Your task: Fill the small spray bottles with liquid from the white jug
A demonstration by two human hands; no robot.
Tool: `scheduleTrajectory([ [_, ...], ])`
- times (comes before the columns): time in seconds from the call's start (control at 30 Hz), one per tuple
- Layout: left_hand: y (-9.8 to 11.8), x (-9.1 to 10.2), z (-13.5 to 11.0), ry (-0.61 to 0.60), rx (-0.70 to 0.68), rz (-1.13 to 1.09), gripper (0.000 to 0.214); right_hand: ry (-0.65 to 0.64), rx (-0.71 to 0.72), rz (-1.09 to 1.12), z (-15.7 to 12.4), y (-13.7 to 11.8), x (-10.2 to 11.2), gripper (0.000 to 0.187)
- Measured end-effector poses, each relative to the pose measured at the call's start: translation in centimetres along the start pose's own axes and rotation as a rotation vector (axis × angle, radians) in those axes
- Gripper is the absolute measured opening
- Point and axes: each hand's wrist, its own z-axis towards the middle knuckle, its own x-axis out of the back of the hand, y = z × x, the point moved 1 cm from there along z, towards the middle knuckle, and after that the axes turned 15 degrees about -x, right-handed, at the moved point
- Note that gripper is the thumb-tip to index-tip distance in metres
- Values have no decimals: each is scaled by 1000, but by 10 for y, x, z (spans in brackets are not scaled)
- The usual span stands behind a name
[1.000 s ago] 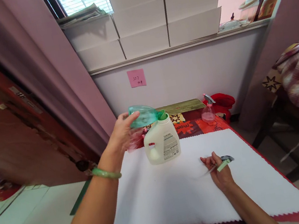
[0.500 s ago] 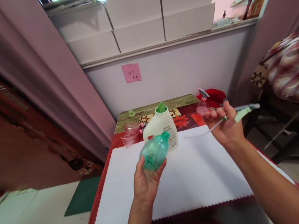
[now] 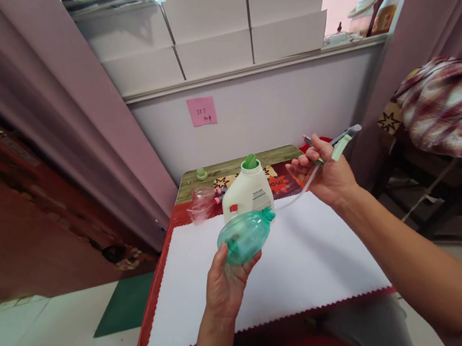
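My left hand (image 3: 227, 281) is closed around the lower end of a clear green spray bottle (image 3: 244, 236), which lies tilted with its uncapped neck to the right. In my right hand (image 3: 325, 174) is a spray trigger head (image 3: 341, 146), pale green and grey, held with the palm up. Its thin dip tube (image 3: 300, 195) slants down left, and its end is close to the bottle's neck. Behind the green bottle stands a white detergent jug (image 3: 248, 191) with a green spout in its open mouth, partly hidden by the bottle.
A white mat (image 3: 191, 299) covers the front of the table. At the back left sit a green cap (image 3: 201, 173) and a clear pink bottle (image 3: 203, 202) lying down. White boxes (image 3: 207, 16) are stacked behind. A plaid cloth (image 3: 451, 104) lies at the right.
My right hand has moved left with the trigger head, bringing the tube's end to the bottle's neck. The green bottle has shifted slightly right and lies flatter.
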Motion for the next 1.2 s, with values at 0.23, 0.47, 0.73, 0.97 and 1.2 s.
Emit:
scheduleTrajectory([
  [0.23, -8, -10, -1, -50, 15, -85, 53, 31, -6, -117, -13, 43, -27, 60],
  [0.47, -14, -29, -10, -15, 10, -184, 53, -210, -163, -137, -26, 84, -42, 63],
  [0.73, -21, -29, -20, -58, 199, -87, 71, -348, -306, -100, -22, 70, -42, 64],
  [0.97, -24, -34, -31, -107, -5, 120, 68, -306, -262, -75, -26, 71, -41, 60],
  [1.2, -28, -15, -13, -289, -1516, 1214, 83, -185, -384, 128, -28, 87, -38, 57],
])
